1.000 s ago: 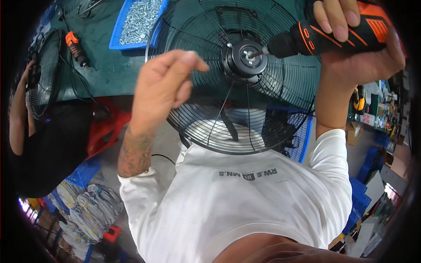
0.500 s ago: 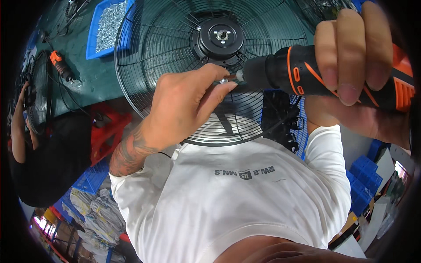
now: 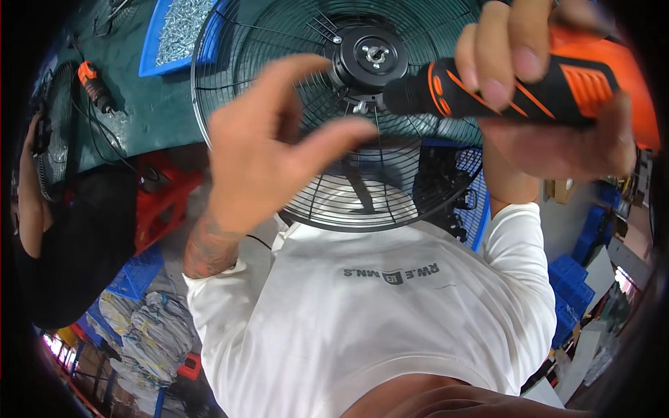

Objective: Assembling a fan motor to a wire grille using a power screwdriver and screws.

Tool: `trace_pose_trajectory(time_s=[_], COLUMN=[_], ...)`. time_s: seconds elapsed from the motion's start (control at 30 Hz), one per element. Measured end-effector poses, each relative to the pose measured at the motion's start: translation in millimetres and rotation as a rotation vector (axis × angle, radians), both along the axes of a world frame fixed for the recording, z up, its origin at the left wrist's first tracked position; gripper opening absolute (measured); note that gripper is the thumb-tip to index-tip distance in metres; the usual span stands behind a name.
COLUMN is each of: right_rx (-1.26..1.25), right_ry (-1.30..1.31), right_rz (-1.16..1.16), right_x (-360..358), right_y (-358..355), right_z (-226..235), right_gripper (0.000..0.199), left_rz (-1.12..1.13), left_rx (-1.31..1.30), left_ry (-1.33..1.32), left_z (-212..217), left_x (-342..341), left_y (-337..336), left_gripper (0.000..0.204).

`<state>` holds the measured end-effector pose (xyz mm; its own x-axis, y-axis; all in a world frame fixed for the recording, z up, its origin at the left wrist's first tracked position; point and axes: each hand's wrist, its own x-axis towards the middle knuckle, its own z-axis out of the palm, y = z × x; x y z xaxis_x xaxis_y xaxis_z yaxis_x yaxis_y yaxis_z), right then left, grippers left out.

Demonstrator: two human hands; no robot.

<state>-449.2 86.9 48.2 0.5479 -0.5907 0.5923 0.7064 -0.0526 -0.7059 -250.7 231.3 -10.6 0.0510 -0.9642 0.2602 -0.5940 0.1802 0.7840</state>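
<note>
A round black wire fan guard (image 3: 369, 228) lies before me, with a black motor (image 3: 394, 59) mounted at its centre. My right hand (image 3: 527, 45) grips an orange-and-black power screwdriver (image 3: 582, 85), its nose pointing left at the motor's near edge. By that nose sits a small silver screw (image 3: 359, 108); whether it is seated in a hole cannot be made out. My left hand (image 3: 254, 150) hovers over the guard's left part, a little blurred, thumb and fingers spread around nothing.
A blue bin (image 3: 182, 35) full of screws stands at the back left on the green table (image 3: 146, 118). Another orange-and-black power screwdriver (image 3: 95, 87) lies left of it. A co-worker (image 3: 90, 244) in black is at the left, beside a red stool (image 3: 167, 195).
My left hand has let go of the screw at the bit and opened, drawing back left. The screwdriver has moved left and forward, bringing its nose and the screw to the motor's near edge.
</note>
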Motion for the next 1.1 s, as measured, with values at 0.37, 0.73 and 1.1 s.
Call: trace_pose_trajectory(time_s=[0.37,0.73,1.1], right_rx=[0.024,-0.150,-0.067], right_ry=[0.221,0.493,0.473], right_rz=[-0.101,0.020,-0.118], right_x=[43.5,49.6,46.1], right_y=[-1.1,3.7,3.5], right_z=[-30.1,-30.9,-45.7], right_gripper=[0.049,0.056,0.052], left_rz=[0.089,0.138,0.059], left_rx=[-0.016,0.094,0.046], left_ry=[0.976,1.031,0.862], left_z=[-31.2,-28.4,-28.2], left_x=[51.3,59.5,44.7], left_y=[-9.8,4.5,-5.0], left_gripper=[0.046,0.024,0.029])
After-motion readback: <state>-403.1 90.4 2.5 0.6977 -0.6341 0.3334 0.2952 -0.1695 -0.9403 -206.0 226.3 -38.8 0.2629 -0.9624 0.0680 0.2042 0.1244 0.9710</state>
